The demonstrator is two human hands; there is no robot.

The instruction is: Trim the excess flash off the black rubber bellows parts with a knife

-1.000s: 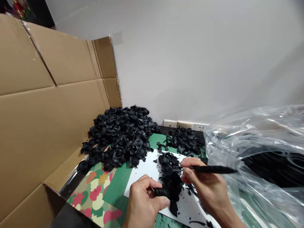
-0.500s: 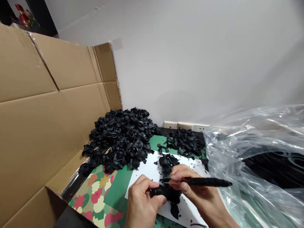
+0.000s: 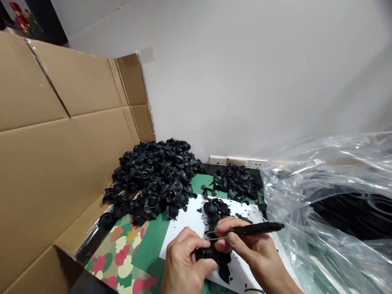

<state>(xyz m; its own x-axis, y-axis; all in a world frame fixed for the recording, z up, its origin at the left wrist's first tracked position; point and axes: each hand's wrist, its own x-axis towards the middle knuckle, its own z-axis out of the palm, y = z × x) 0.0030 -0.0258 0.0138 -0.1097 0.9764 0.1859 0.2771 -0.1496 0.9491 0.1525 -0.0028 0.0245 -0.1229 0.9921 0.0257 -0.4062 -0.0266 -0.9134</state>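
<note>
1. Black rubber, ribbed like a small bellows: the ribbed part (image 3: 209, 254) is pinched in the closed fingers (image 3: 204, 264) of the left hand (image 3: 185, 267), low over a white sheet (image 3: 183, 222).
2. Fingers of the right hand (image 3: 254, 253) are closed on a black-handled blade tool (image 3: 251, 230). Its long axis runs almost level, with the thin tip pointing left, just above the part; whether the tip touches it cannot be told.
3. The part lies between the two hands, held by the left, with the right just beside it.
4. Beyond them, a small clump (image 3: 216, 209) sits on the sheet. A large heap (image 3: 153, 179) and a scrap pile (image 3: 239, 183) spread across the counter (image 3: 147, 245). A cardboard box (image 3: 61, 143) stands at left and a clear plastic bag (image 3: 330, 183) at right.
</note>
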